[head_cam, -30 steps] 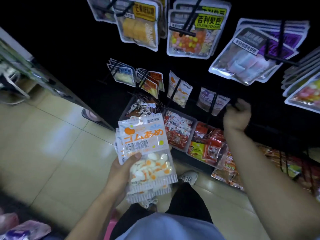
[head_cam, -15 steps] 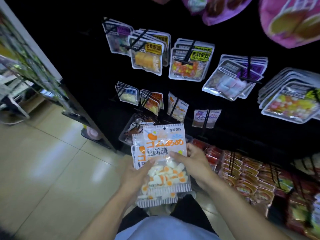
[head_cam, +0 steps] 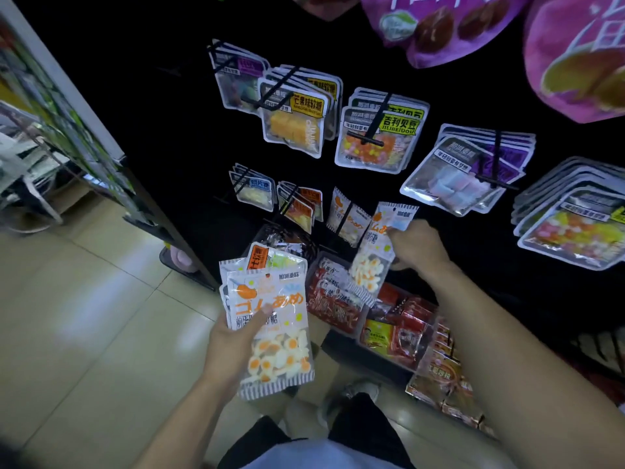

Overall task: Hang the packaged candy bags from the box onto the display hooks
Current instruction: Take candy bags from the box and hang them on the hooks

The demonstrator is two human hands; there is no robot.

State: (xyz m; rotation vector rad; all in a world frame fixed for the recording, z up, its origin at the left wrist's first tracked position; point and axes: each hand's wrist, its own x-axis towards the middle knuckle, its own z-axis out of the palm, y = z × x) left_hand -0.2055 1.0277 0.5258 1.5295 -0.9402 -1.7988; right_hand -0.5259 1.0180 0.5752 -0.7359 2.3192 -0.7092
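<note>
The left hand (head_cam: pixel 233 343) had its grip clamped on a stack of candy bags (head_cam: pixel 270 326), thumb pressed over the front one; orange Japanese lettering ran across it above fried-egg gummies, though how many bags sat in the stack could not be told. The right hand (head_cam: pixel 416 245) pinched the top of a single matching bag (head_cam: pixel 375 252), tilted, up at the lower row of the black display wall (head_cam: pixel 422 79), just beside a hooked pair of the same candy (head_cam: pixel 348 218). Further left on that row hung two more small bunches. Above, a yellow-label mango bag (head_cam: pixel 297 123) read "芒果味软糖", and its neighbour (head_cam: pixel 378 137) read "JILIBEIDOU". Clear bins of red snack packs (head_cam: pixel 338 299) stood under the reaching arm. Purple pouches (head_cam: pixel 439 25) loomed at the top. Beige floor tiles (head_cam: pixel 84 316) filled the left.
</note>
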